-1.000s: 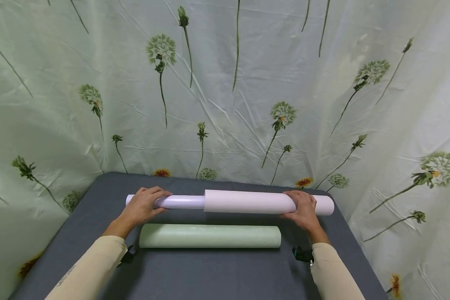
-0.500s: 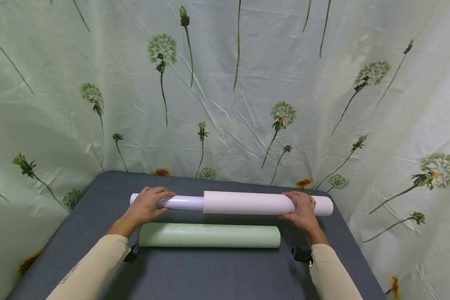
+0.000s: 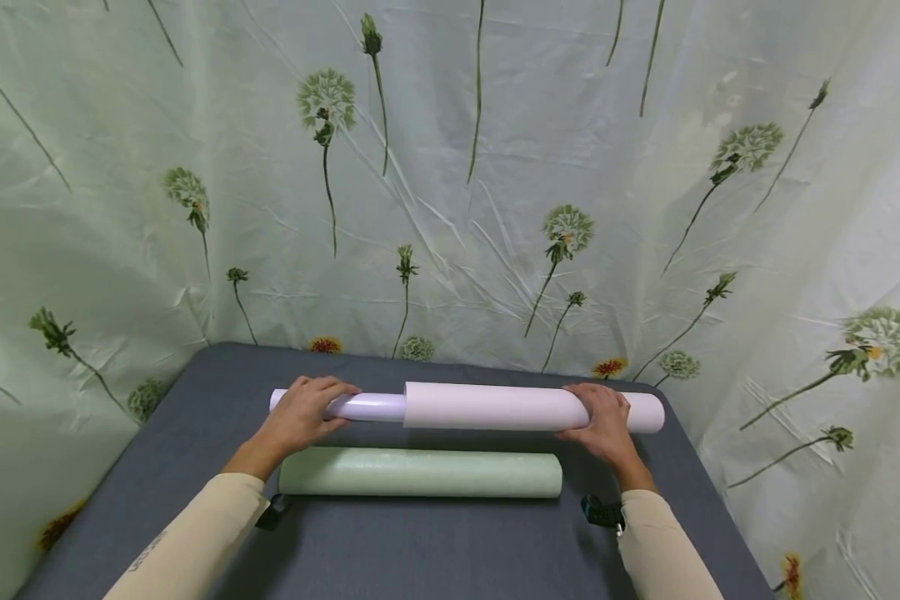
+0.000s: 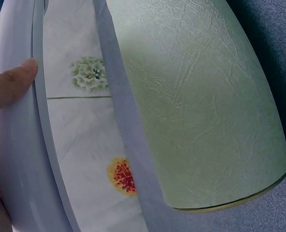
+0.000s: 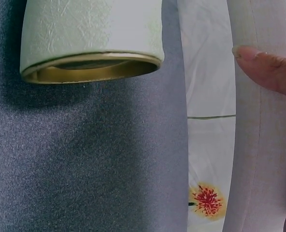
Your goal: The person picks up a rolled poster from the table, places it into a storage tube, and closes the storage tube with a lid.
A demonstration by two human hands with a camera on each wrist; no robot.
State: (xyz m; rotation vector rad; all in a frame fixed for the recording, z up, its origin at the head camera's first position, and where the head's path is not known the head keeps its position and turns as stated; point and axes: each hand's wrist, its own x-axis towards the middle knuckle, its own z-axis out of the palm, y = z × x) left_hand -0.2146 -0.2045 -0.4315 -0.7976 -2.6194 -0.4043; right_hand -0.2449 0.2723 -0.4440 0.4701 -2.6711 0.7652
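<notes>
Our left fingers curl over the top of the narrow, glossy lilac inner roll, the thumb pressed against its side, so the left hand grips it near its free end. Our right fingers wrap over the wider, matt pale pink paper roll, with one fingertip lying flat on the paper; the right hand holds it close to its far right end. The hands sit near the two opposite ends, which we judge steadies both parts along one line, since the lilac roll slots into the left mouth of the pink one.

This telescoped pair lies lengthwise across the far half of the dark grey fabric-covered surface, and whether it rests on the cloth or is lifted just off it we cannot tell. Just in front of the pink roll, nearer to us and parallel to it, lies a pale green textured roll on a cardboard core, apart from both hands. Behind the pink roll hangs a pale green curtain printed with dandelion heads, closing off the back and sides.
</notes>
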